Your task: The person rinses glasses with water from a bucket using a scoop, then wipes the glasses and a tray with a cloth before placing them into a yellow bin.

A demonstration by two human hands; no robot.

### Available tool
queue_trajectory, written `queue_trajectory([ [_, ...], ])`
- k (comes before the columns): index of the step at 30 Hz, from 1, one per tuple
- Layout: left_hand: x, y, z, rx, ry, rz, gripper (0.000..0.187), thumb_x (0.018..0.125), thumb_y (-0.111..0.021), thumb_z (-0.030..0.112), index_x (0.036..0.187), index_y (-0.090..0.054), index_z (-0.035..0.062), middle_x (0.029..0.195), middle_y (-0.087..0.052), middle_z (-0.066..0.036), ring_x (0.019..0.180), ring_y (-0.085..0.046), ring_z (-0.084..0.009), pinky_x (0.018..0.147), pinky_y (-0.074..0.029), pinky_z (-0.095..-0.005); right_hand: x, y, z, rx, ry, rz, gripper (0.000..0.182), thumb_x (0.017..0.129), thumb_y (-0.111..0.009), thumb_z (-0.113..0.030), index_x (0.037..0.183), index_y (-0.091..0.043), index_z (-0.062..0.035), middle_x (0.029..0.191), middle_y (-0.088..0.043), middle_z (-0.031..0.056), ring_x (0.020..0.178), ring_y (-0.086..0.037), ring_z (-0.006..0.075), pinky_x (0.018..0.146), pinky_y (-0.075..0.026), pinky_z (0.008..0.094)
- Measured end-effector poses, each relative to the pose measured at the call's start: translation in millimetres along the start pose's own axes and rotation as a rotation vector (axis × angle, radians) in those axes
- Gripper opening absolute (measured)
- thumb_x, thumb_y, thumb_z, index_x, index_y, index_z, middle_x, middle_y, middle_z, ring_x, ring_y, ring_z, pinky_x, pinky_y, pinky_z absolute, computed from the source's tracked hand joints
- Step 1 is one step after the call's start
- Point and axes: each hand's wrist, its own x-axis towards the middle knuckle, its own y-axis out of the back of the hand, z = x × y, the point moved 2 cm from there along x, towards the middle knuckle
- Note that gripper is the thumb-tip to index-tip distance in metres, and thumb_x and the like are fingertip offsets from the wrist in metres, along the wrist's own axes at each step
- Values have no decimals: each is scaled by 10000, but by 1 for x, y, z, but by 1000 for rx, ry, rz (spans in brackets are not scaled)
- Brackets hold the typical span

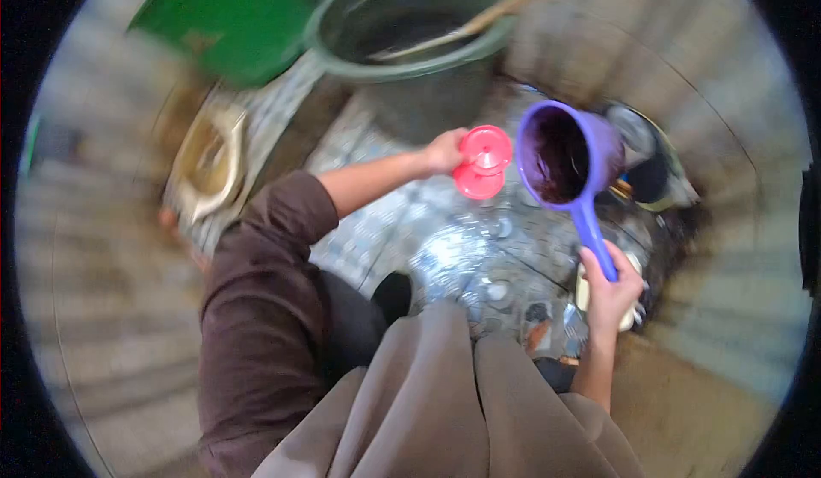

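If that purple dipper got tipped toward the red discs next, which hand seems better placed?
Probably the right hand: it grips the purple dipper by its handle. The left hand looks busy holding the red discs near the dipper's rim.

The long-handled dipper (605, 151) is solid violet-purple, its inside dark brownish-purple. The small lids (486, 149) are plain coral-red. Bright green covers the big round disc (231, 29), while the tub (419, 106) is a dull grey-green and the stick (513, 6) across it tan. The floor tiles (368, 230) carry a mottled grey, pale-blue and white pattern. The sleeve (265, 307) is dark brown, the lap cloth (410, 401) plain taupe, the wall (111, 221) beige with blurred brown streaks.
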Motion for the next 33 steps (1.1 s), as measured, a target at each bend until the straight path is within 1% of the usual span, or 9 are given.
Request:
queue_trajectory([
  [5, -132, 110, -73, -336, 117, 300, 401, 789, -564, 115, 1161, -416, 106, 1002, -551, -48, 874, -554, -152, 698, -505, -330, -12, -57, 9, 129, -192, -299, 188, 735, -631, -63, 880, -584, 48, 681, -573, 30, 522, -491, 46, 433, -414, 171],
  [7, -187, 141, -122, -494, 131, 665, 424, 791, -560, 123, 1185, -401, 112, 1009, -558, -56, 877, -566, -167, 714, -507, -340, -16, -73, 0, 169, -189, -425, 182, 738, -626, -66, 873, -584, 47, 681, -575, 33, 516, -489, 46, 426, -413, 171],
  [11, -273, 153, -220, -772, 329, 1058, 314, 800, -534, 91, 1106, -460, 96, 935, -581, -66, 740, -602, -174, 595, -532, -303, -29, -107, -24, 93, -220, -586, 175, 741, -619, -77, 863, -585, 43, 670, -573, 31, 498, -474, 42, 421, -401, 168],
  [17, -293, 133, -322, -709, 560, 1222, 301, 750, -546, 6, 1038, -495, 76, 856, -581, -68, 689, -611, -212, 405, -509, -300, -45, -165, -50, 159, -283, -722, 164, 737, -620, -67, 859, -587, 36, 650, -565, 18, 498, -469, 37, 440, -386, 166],
  [19, -289, 131, -339, -652, 536, 1247, 315, 717, -597, 51, 1021, -520, 71, 848, -601, -89, 724, -612, -227, 512, -519, -328, -51, -180, -49, 232, -261, -717, 170, 724, -637, -58, 859, -586, 32, 655, -568, 16, 491, -469, 37, 434, -378, 167],
  [22, -285, 139, -345, -53, 614, 1297, 369, 626, -670, 161, 968, -571, 65, 891, -613, -156, 838, -592, -260, 774, -443, -341, -55, -189, -50, 225, -250, -741, 172, 711, -654, -52, 846, -585, 30, 665, -577, 23, 475, -466, 40, 424, -372, 168],
  [27, -275, 143, -318, 153, 654, 1356, 322, 677, -644, 263, 926, -586, 69, 875, -605, -177, 834, -580, -315, 739, -448, -381, -51, -182, -52, 181, -214, -681, 184, 705, -664, -53, 847, -587, 35, 667, -579, 23, 482, -467, 32, 421, -379, 168],
  [30, -272, 145, -314, 74, 696, 1378, 404, 794, -477, 426, 932, -587, 63, 903, -592, -188, 839, -569, -336, 736, -436, -411, -47, -176, -50, 160, -179, -640, 180, 716, -657, -71, 846, -593, 37, 656, -573, 19, 495, -465, 27, 420, -388, 166],
  [33, -274, 149, -310, 99, 797, 1408, 391, 800, -473, 397, 954, -587, 56, 958, -574, -192, 869, -563, -325, 763, -424, -415, -45, -169, -44, 132, -189, -610, 175, 731, -643, -82, 848, -594, 39, 646, -568, 13, 501, -462, 25, 418, -388, 163],
])
